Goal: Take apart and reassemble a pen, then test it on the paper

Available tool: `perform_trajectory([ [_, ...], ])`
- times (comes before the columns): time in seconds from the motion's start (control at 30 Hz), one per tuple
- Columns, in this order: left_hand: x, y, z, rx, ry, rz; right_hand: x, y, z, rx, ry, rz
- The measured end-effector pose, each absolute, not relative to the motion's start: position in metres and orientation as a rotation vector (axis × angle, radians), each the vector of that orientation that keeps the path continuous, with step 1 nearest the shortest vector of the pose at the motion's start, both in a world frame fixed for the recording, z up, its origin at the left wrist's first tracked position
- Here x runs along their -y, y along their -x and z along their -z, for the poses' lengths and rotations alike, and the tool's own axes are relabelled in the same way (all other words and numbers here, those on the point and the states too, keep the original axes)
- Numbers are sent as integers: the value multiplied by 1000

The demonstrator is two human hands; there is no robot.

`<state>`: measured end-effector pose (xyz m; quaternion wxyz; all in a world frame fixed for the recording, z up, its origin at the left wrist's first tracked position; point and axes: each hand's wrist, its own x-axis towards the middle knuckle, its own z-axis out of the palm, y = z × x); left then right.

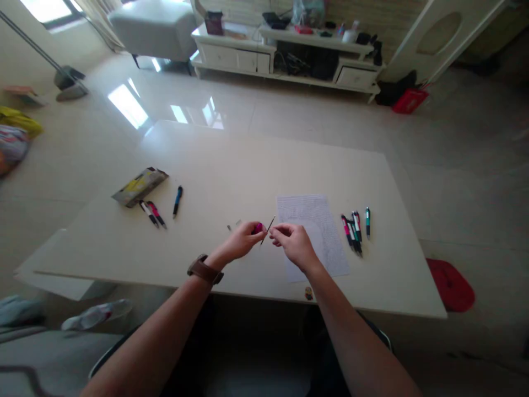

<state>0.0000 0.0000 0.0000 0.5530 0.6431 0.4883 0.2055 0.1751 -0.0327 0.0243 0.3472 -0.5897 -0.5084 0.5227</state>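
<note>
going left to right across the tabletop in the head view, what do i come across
Long grey-and-yellow packet, slim blue-and-black pen, left hand, thin dark rod, right hand, cluster of multicoloured pens with black grips, slim teal-and-black pen

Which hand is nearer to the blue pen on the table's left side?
Left. The left hand is right of the blue pen, apart from it; the right hand is farther right.
</note>
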Motion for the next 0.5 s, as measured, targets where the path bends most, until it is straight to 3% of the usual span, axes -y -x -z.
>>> perform_trajectory([
  [0.27, 0, -5, -8, -1075, -1504, -542, 27, -166, -16, 1162, 1439, -1311],
  [0.5, 1, -7, -16, -1117, -1528, -555, 12, -172, -25, 963, 1287, -966],
])
